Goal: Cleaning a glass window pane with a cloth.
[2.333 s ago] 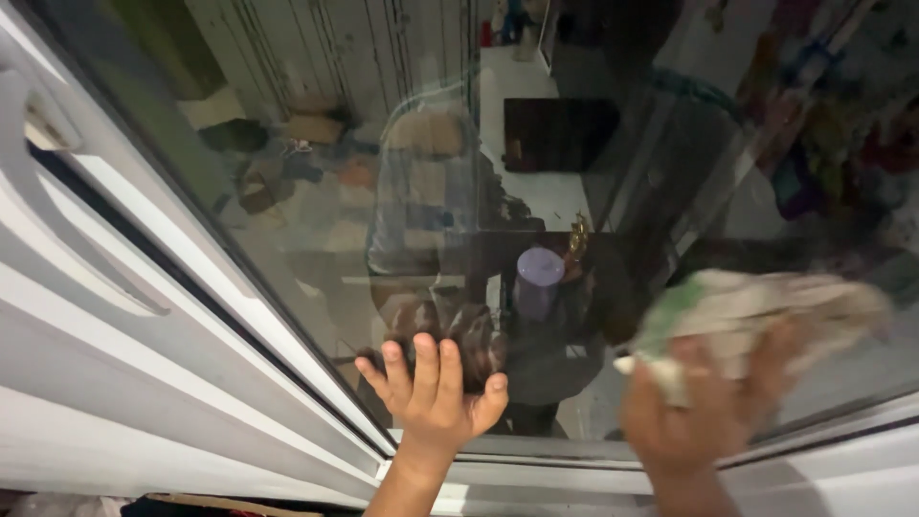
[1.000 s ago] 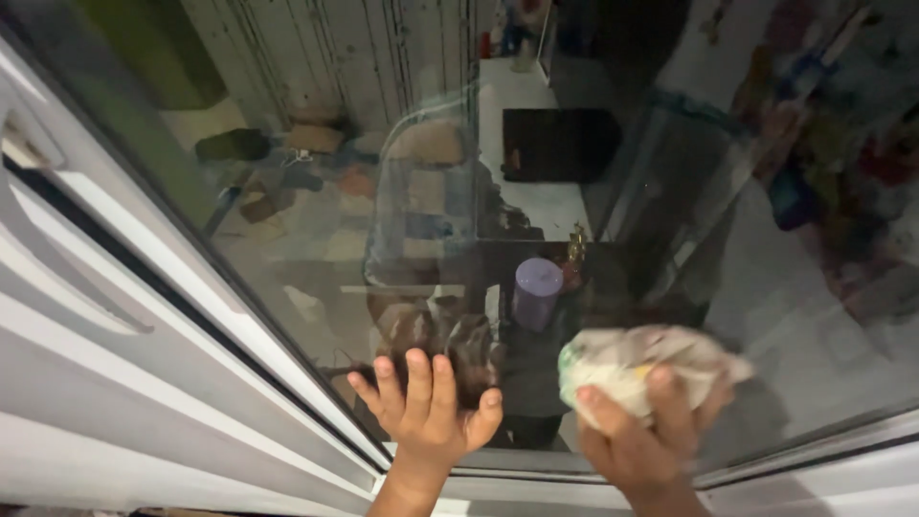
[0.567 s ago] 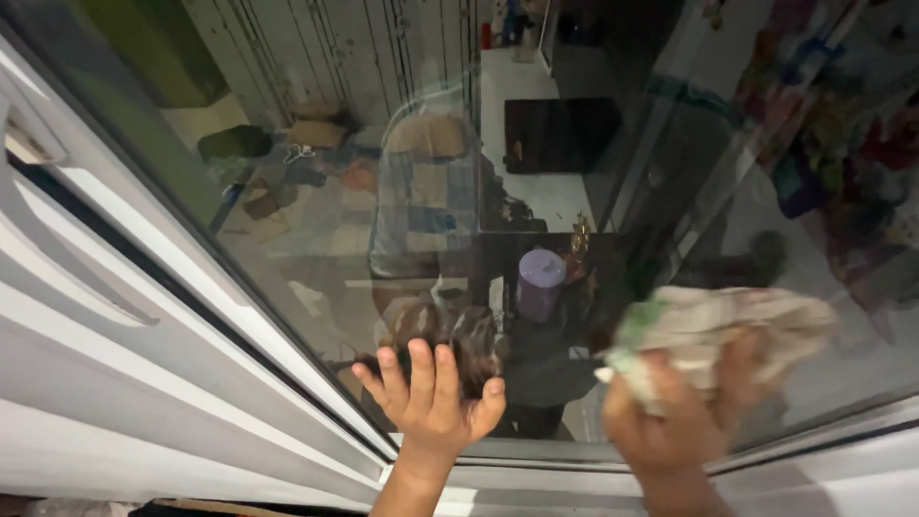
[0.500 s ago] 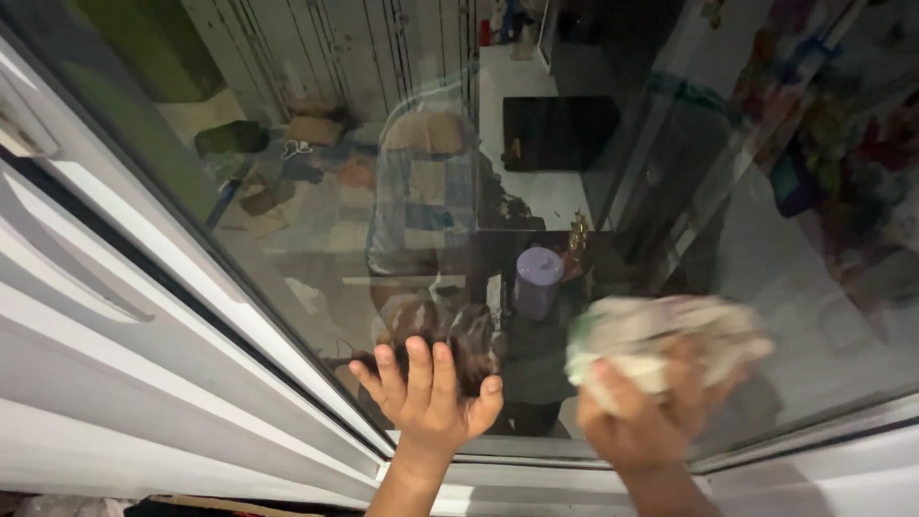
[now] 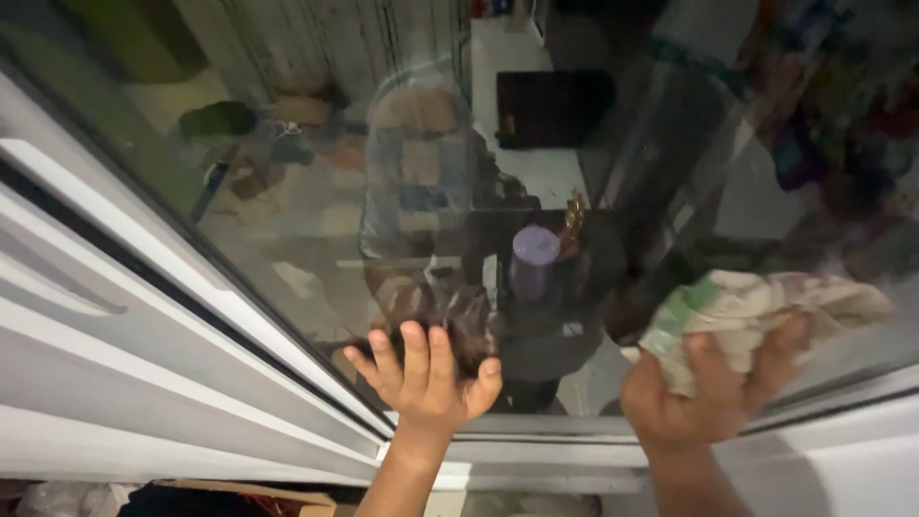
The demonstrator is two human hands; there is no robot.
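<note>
My left hand [image 5: 427, 377] lies flat against a glass pane [image 5: 316, 163], fingers spread, low near the bottom of the frame. My right hand [image 5: 713, 394] presses a crumpled pale cloth [image 5: 756, 308] with a green patch onto the same pane, to the right of my left hand. The cloth bunches out past my fingers toward the right. The pane reflects my arms and a room behind me.
A white window frame [image 5: 115, 373] runs diagonally along the left and across the bottom [image 5: 842, 450]. In the reflection there is a purple cylinder [image 5: 533, 258], a dark rectangle and scattered things on a floor. A cardboard edge [image 5: 287, 498] shows at the bottom left.
My right hand has swept the cloth back and forth on the pane and now sits further right than half a second ago. My left hand has stayed pressed in the same spot.
</note>
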